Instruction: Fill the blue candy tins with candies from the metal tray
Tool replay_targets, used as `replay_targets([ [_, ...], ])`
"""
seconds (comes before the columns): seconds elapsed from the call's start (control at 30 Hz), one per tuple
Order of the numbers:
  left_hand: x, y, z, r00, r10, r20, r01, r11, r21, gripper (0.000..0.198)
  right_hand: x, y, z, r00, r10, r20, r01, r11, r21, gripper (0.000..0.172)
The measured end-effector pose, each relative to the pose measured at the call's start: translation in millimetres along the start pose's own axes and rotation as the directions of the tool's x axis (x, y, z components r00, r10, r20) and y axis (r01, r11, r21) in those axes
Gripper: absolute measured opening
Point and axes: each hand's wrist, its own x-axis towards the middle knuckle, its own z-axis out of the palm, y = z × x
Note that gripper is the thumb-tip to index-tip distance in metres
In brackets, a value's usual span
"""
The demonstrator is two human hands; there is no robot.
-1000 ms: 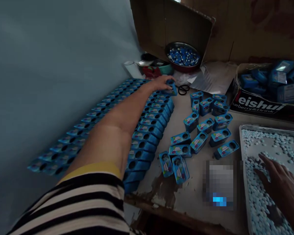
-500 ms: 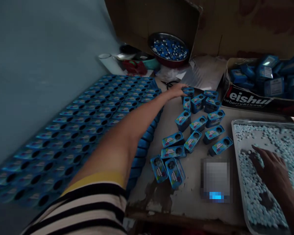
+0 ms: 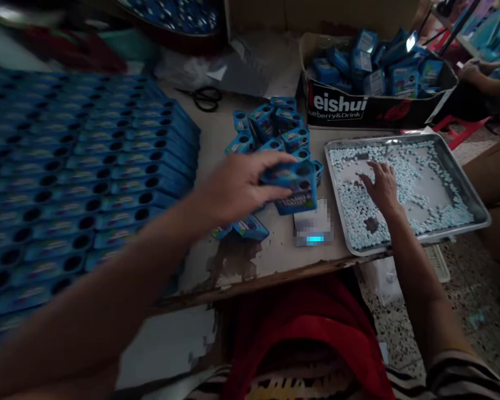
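Observation:
My left hand [image 3: 237, 186] is closed round a small blue tin [image 3: 294, 191] with a round hole in its lid, lifted just above the table near a loose cluster of the same tins [image 3: 270, 128]. My right hand [image 3: 379, 186] lies flat with fingers spread on small pale blue tablets [image 3: 416, 172] inside a metal tray [image 3: 481, 214]. To the left, many blue tins stand in tight rows [image 3: 79, 172].
A cardboard box [image 3: 337, 105] full of blue tins sits at the back right, black scissors [image 3: 204, 97] behind the loose tins, a dish of blue pieces [image 3: 179, 16] at the back. Another person's arm [image 3: 483, 75] shows far right. The worn table edge [image 3: 254, 280] runs below.
My left hand has pulled back from the far end of the table toward me with a tin in it. The view has swung right and down. My right hand stays on the tablets.

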Motion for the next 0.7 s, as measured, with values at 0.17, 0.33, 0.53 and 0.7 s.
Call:
replay_targets([
  [0.17,-24.8,-7.3,100.3,0.989,0.006,0.146,-0.014,0.998,0.055,0.048,-8.1,2.4,-18.0,0.973,-0.145,0.179,0.144,0.989,0.019,0.069],
  [0.33,-47.1,-19.4,99.8,0.992,0.045,0.117,-0.049,0.998,0.033,0.066,-33.9,2.9,-26.1,0.732,-0.434,0.525,0.489,0.871,0.038,0.109],
  [0.53,-89.9,-16.3,58.3,0.995,0.093,0.033,-0.097,0.985,0.140,0.050,-51.4,3.4,-10.3,0.725,-0.539,0.428,0.595,0.804,0.004,0.074],
  [0.7,-113.5,-20.7,48.7,0.994,0.097,-0.041,-0.085,0.970,0.227,0.040,-48.9,-9.1,-13.7,0.731,-0.501,0.462,0.548,0.835,0.039,0.029],
])
